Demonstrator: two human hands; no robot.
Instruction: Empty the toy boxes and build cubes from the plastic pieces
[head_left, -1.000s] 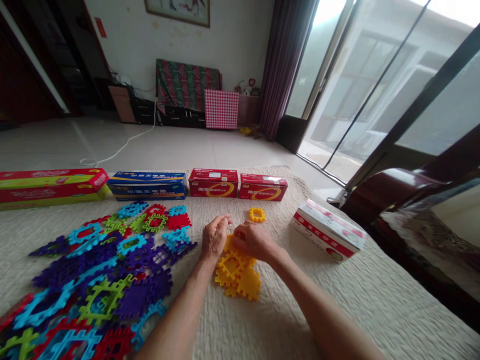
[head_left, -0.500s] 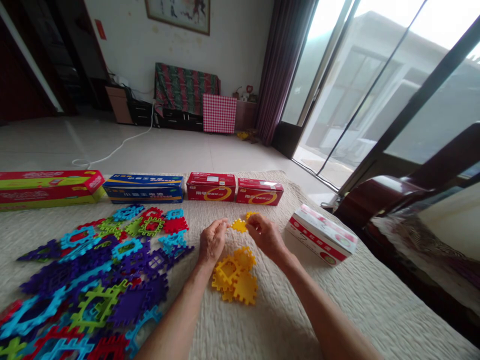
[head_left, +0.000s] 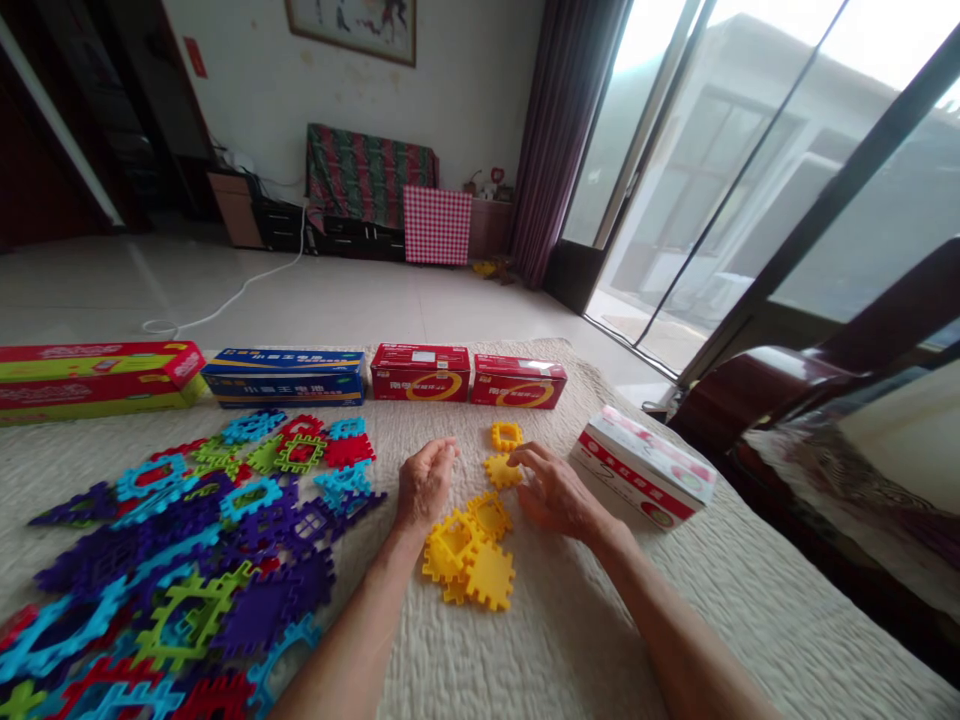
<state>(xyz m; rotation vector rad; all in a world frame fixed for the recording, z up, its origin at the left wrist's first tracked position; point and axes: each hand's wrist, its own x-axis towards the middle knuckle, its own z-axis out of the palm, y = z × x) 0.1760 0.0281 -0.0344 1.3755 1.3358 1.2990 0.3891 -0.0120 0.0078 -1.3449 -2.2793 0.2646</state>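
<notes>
Left hand [head_left: 426,482] curled, palm hidden, yellow pieces [head_left: 490,577] overlapping, wall picture [head_left: 352,27] cropped

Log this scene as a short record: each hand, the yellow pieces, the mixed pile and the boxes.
Left hand: fingers curled; contents unclear
Right hand: fingers spread, at the edge of a solid yellow piece; contact unclear
Yellow frame: just beyond that piece
Yellow cluster: overlapping, between the forearms
Mixed pile: purple, blue, green, red; left
Far row: red-and-green box, blue box, two red boxes
Right side: white-and-red box, angled
</notes>
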